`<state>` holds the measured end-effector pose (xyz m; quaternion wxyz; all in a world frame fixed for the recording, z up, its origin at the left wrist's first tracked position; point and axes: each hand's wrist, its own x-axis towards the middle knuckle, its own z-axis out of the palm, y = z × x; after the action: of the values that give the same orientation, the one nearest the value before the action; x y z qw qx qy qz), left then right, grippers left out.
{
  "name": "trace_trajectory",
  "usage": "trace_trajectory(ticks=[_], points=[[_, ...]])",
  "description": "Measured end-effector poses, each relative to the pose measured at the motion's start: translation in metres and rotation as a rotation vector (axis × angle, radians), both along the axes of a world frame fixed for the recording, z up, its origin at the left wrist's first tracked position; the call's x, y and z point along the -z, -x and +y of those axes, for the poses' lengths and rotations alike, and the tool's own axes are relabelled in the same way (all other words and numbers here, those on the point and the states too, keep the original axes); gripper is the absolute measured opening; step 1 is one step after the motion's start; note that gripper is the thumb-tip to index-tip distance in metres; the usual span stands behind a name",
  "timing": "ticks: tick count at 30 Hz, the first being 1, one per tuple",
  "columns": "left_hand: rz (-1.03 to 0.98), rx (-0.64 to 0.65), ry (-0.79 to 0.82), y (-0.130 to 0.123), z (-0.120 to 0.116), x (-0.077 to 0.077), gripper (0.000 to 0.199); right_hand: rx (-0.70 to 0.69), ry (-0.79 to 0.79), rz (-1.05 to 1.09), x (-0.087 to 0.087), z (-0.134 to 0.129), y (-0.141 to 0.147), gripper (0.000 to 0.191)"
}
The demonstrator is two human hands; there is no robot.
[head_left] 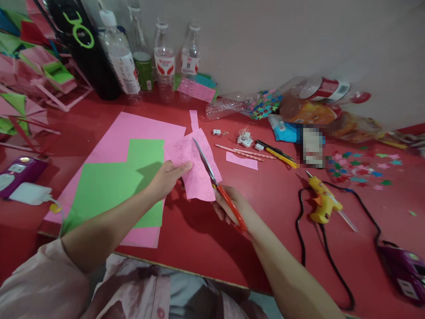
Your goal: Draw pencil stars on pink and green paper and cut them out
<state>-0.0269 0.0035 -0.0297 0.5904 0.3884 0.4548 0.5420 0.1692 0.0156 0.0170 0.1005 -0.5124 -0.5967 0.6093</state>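
Note:
My left hand (pixel 169 177) pinches the left side of a pink paper sheet (pixel 191 179) marked with drawn star outlines. My right hand (pixel 232 206) grips the orange handles of a pair of scissors (pixel 229 204). Its metal blades lie across the pink sheet, pointing away from me; one blade shows above the paper. Under and beside my left arm, green paper (pixel 116 186) rests on larger pink paper (pixel 113 133). A small pink strip (pixel 193 120) lies just beyond the held sheet.
Plastic bottles (pixel 164 66) and a black flask (pixel 86 48) line the wall. Right of my hands are pencils (pixel 242 153), a cutter knife (pixel 279 155), a yellow glue gun (pixel 322 201) with its black cord, and loose paper stars (pixel 361 166). Purple power sockets (pixel 25 173) sit at left.

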Motion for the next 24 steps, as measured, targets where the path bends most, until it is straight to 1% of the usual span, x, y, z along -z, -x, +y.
trace_trajectory(ticks=[3, 9, 14, 19, 24], points=[[0.007, -0.001, -0.005, 0.0001, 0.0001, -0.0009, 0.034, 0.023, 0.011, -0.009, -0.0008, -0.0010, 0.0013, 0.043], [-0.020, -0.013, -0.011, -0.0011, 0.0010, -0.0036, 0.031, 0.009, 0.039, -0.019, 0.0044, -0.0010, 0.0028, 0.037], [-0.030, 0.017, 0.027, -0.0003, 0.0001, -0.0025, 0.035, -0.007, 0.012, -0.013, 0.0016, 0.0012, 0.0014, 0.044], [-0.053, 0.049, 0.058, -0.0006, -0.0010, -0.0046, 0.032, -0.009, -0.037, -0.008, -0.0043, 0.0013, 0.0002, 0.049], [-0.042, 0.048, 0.062, -0.0015, -0.0002, -0.0049, 0.034, -0.028, -0.038, -0.001, -0.0015, 0.0017, -0.0003, 0.051]])
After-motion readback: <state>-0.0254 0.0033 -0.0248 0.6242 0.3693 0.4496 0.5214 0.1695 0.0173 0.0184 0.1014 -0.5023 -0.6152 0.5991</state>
